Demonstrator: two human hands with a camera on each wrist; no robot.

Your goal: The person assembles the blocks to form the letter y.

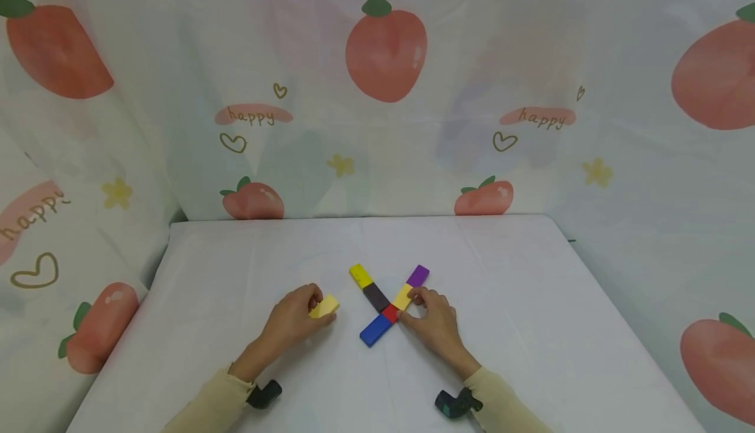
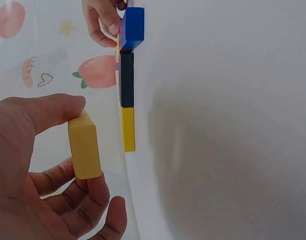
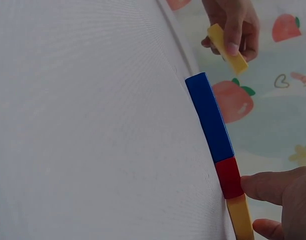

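Over the table's left-middle, my left hand [image 1: 291,318] pinches a pale yellow block [image 2: 84,147] between thumb and fingers, raised off the surface. Several coloured blocks lie in a crossing shape: a small red block [image 1: 390,314] at the centre, a blue block [image 1: 375,330] toward the lower left, a dark block [image 1: 376,297] and a bright yellow block [image 1: 360,276] toward the upper left, a light yellow block [image 1: 402,297] and a purple block [image 1: 418,276] toward the upper right. My right hand [image 1: 438,323] touches the red block with its thumb; a finger rests at the light yellow block.
The blocks lie on a white-covered table [image 1: 507,328]. A cloth backdrop [image 1: 448,46] with printed peaches hangs behind and at both sides. Black devices sit at both wrists, the left one [image 1: 265,394] and the right one [image 1: 457,403], below the beige sleeves.
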